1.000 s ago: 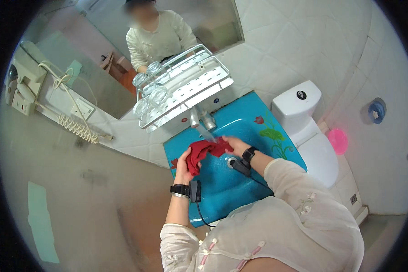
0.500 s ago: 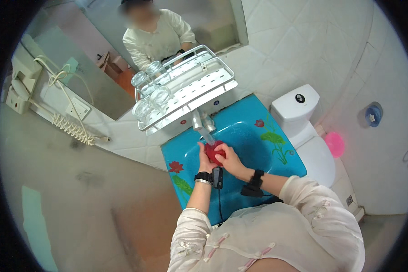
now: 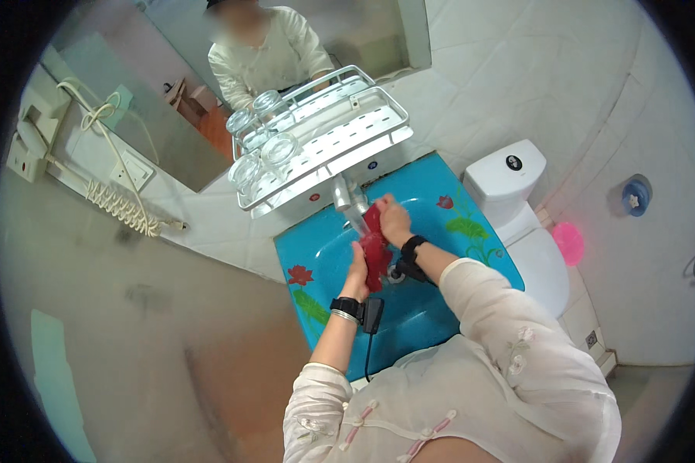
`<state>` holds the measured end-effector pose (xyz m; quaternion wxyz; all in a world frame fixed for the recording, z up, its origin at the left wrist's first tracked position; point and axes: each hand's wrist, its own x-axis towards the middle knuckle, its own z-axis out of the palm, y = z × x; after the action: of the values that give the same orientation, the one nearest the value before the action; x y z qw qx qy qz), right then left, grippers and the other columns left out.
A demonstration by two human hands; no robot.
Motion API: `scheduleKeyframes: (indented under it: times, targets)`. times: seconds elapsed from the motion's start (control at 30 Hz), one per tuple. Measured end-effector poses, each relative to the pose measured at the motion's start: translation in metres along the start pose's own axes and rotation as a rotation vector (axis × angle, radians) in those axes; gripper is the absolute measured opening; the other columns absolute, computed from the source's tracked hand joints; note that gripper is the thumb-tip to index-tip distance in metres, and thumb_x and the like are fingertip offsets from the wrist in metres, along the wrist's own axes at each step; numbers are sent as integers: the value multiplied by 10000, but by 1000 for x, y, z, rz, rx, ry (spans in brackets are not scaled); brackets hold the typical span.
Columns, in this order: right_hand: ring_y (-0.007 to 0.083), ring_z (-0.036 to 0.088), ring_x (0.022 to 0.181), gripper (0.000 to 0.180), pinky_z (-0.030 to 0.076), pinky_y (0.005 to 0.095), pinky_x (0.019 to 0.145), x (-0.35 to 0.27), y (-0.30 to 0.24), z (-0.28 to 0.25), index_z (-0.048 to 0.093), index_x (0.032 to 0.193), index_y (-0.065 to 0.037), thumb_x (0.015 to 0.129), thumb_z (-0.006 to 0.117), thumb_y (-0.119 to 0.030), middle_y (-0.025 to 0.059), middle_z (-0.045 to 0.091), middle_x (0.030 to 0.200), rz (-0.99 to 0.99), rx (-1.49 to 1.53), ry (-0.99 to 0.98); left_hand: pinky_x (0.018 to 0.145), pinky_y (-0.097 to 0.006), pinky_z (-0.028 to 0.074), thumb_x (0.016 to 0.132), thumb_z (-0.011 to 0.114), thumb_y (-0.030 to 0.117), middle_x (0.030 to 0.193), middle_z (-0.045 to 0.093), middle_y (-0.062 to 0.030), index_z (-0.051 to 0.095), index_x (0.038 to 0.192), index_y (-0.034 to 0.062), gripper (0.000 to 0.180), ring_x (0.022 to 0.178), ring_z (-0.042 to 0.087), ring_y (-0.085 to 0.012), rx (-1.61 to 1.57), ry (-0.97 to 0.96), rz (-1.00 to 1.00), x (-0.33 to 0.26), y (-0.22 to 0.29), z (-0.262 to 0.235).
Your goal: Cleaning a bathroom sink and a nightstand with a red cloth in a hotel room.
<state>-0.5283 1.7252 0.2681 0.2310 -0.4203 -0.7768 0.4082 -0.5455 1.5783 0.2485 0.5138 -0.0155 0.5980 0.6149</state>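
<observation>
A wet red cloth point(image 3: 375, 261) stretches between my two hands over the blue washbasin point(image 3: 295, 245). My right hand point(image 3: 394, 221) pinches its upper end, close to the faucet. Lower down, my left hand point(image 3: 357, 272) holds the other part; its thumb shows, while the cloth hides most of its fingers. Water runs from the silver faucet point(image 3: 341, 194) onto the cloth. Below the cloth's right side the drain point(image 3: 396, 275) shows in the bowl.
Above the faucet a metal wall rack point(image 3: 347, 143) carries several upturned glasses point(image 3: 280, 150), with a mirror point(image 3: 363, 38) behind. A white toilet point(image 3: 510, 181) stands right of the basin, beside a pink bowl point(image 3: 568, 244). A coiled cord point(image 3: 123, 208) hangs at left.
The cloth was bunched between both hands and is now spread out lengthwise. My right hand has moved up toward the faucet, pulling one end; my left hand has shifted slightly.
</observation>
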Motion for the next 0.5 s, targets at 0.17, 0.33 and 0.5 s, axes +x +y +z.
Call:
scheduleKeyframes:
  times: [0.17, 0.33, 0.5]
  targets:
    - [245, 588, 841, 199, 473, 388, 597, -15, 3, -14, 496, 1032, -118, 869, 519, -230, 84, 606, 932, 232, 643, -458, 748, -377, 469, 753, 257, 743, 1075, 572, -76, 472, 1177, 106, 795, 911, 559, -229, -140, -154, 44, 7, 0, 0]
    - [159, 494, 984, 424, 441, 289, 778, -92, 13, -53, 428, 1213, -144, 821, 585, -181, 18, 478, 1140, 163, 888, -839, 827, -417, 451, 759, 228, 736, 1081, 555, -116, 458, 1161, 80, 803, 970, 544, -270, -432, -302, 94, 33, 10, -12]
    - [305, 592, 851, 303, 462, 409, 697, -86, 6, -31, 514, 1095, -85, 869, 489, -285, 168, 600, 937, -153, 386, -331, 809, -408, 471, 888, 411, 468, 1068, 566, -102, 489, 1101, 87, 444, 909, 572, -260, -441, 86, 234, 46, -5, 1]
